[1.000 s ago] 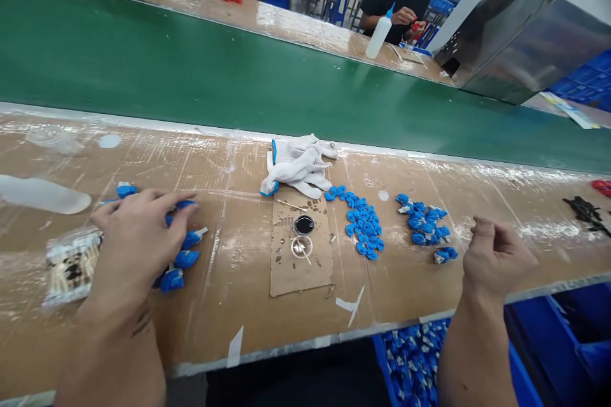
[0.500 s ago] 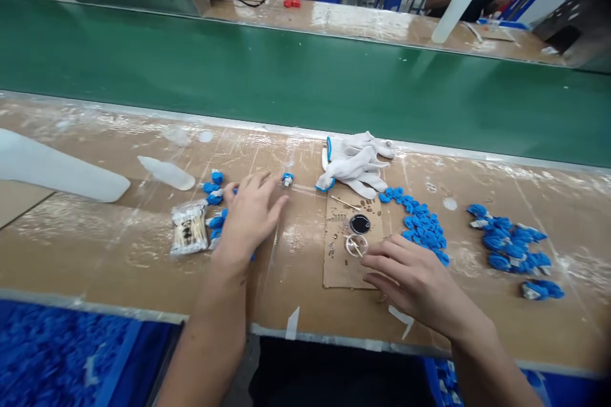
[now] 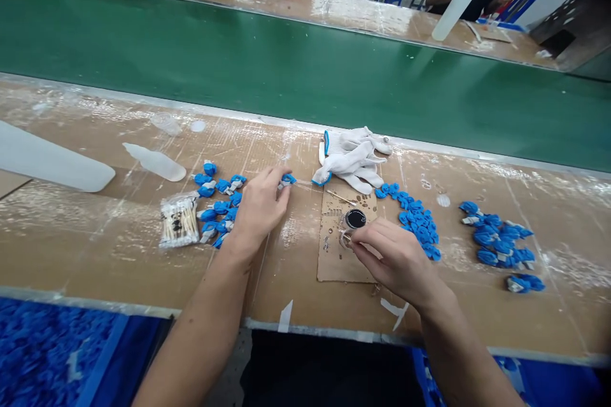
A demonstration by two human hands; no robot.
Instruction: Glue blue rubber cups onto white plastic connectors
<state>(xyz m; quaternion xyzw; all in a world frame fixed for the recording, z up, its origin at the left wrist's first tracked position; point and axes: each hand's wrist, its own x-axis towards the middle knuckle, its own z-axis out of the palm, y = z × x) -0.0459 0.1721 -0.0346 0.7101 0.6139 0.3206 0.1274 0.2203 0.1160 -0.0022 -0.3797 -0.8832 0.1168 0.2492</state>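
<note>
My left hand point(image 3: 261, 206) has its thumb and fingertips closed around a small blue-and-white piece point(image 3: 287, 179) on the table. Left of that hand lie several similar blue pieces with whitish parts point(image 3: 222, 206). In my right hand point(image 3: 389, 254) a cotton swab point(image 3: 347, 236) is pinched, its tip down at a small clear cup point(image 3: 344, 241), which the fingers partly hide. Just behind that cup is a round dish of dark liquid point(image 3: 356, 219). Both stand on a stained cardboard piece point(image 3: 331, 267), where another cotton swab point(image 3: 341, 197) lies.
White gloves point(image 3: 356, 162) lie behind the cardboard. Blue parts are heaped at right point(image 3: 420, 222) and farther right point(image 3: 499, 241). A swab packet point(image 3: 179, 221) and plastic bottle point(image 3: 155, 162) sit left. Beyond the green belt point(image 3: 286, 70), two people work near an upright bottle point(image 3: 453, 13).
My left hand has moved right to the lone blue piece and closed on it. The right hand has shifted slightly with the swab toward the dark dish. The view has shifted a little.
</note>
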